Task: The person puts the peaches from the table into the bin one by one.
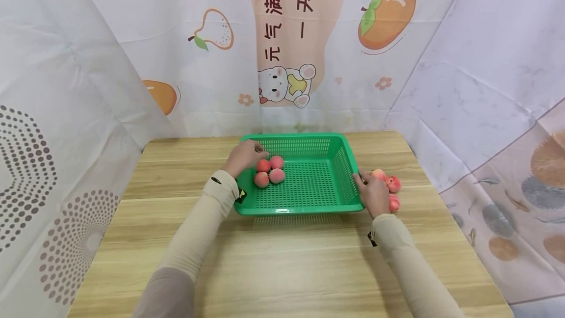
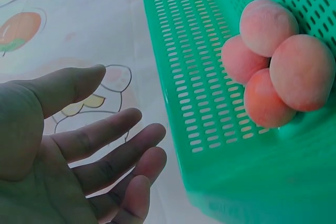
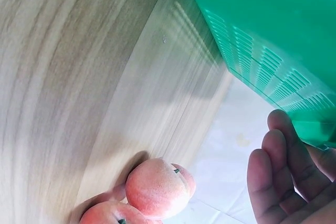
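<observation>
A green plastic basket [image 1: 304, 208] with slotted walls stands on the wooden table. Several reddish-pink peaches [image 1: 276, 175] sit clustered inside, toward its left end. My left hand [image 1: 245, 156] hovers by the basket's left back corner, near those fruits, holding nothing. In the left wrist view, the left hand [image 2: 79, 150] has its fingers spread loosely, apart from the basket wall [image 2: 184, 77]. My right hand [image 1: 372, 193] is at the right rim, its thumb on the inner side and fingers outside. From the right wrist, the right hand [image 3: 289, 177] shows its fingers beside the basket; the thumb is mostly hidden.
Several more peaches [image 1: 393, 184] lie on the table just right of my right hand. The wooden table [image 1: 291, 264] extends toward me. Behind it hangs a printed curtain [image 1: 212, 82], with more sheeting on both sides.
</observation>
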Motion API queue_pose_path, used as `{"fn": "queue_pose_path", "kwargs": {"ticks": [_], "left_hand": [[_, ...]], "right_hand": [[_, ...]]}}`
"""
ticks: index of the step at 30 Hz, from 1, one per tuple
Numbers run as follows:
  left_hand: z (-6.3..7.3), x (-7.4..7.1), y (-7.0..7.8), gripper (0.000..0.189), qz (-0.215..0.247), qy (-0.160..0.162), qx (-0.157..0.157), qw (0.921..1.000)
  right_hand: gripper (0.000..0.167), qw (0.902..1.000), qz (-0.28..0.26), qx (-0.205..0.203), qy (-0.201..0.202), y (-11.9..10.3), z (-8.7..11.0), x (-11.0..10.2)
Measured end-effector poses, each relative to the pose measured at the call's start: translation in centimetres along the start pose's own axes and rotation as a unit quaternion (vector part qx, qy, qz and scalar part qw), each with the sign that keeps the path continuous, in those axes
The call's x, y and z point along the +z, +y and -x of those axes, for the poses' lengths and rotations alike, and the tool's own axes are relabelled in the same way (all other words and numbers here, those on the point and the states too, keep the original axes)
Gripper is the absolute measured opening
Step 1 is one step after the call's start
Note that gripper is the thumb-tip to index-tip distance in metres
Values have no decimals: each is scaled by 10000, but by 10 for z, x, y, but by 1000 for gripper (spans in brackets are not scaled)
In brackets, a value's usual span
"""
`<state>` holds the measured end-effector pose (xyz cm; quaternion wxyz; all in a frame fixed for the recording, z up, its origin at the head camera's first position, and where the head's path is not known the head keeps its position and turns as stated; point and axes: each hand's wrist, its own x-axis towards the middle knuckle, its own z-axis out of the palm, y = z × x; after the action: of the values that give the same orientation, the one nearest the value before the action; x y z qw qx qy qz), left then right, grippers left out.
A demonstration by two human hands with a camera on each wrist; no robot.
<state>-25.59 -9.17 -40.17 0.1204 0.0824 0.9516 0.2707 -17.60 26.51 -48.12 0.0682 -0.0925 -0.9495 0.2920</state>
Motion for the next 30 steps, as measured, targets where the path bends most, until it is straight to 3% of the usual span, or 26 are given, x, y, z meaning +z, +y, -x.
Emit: {"fn": "queue_pose_path", "kwargs": {"ticks": [6, 18, 30], "left_hand": [[4, -9, -7, 44, 152, 140, -92, 9997], [9, -15, -32, 58, 422, 867, -331, 9948], [18, -9, -73, 58, 490, 888, -534, 9934]], "right_hand": [[49, 10000, 40, -25, 6, 1, 0, 0], [49, 9999, 27, 40, -92, 0, 0, 0], [49, 9999, -22, 55, -117, 2, -1, 0]]}}
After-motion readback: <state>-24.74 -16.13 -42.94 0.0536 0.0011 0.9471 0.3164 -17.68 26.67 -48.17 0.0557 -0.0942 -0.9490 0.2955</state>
